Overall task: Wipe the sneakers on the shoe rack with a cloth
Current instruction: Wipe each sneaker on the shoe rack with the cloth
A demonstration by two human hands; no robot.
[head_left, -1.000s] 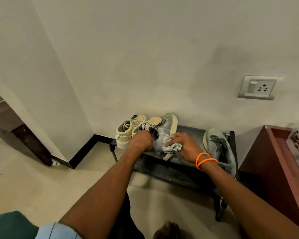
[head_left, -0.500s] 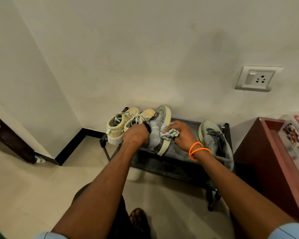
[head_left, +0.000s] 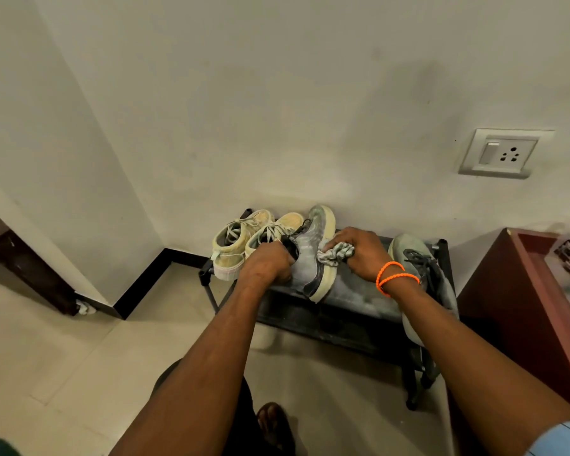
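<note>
The left hand [head_left: 266, 265] gripped the grey sneaker [head_left: 311, 258] at its collar, tipped on the rack [head_left: 359, 291]. The right hand [head_left: 359, 250] clutched the cloth [head_left: 334, 255] against its side. It looked light, the upper soft, so the firm collar seemed the best hold.

A single wide-angle view from the person's head looks forward and steeply down along both forearms. It faces a pale wall [head_left: 277, 110] with a socket [head_left: 504, 153] at right, close above a low shoe rack [head_left: 359, 311] in the middle. Floor tiles [head_left: 46, 373] fill the lower left, bent by the lens.
</note>
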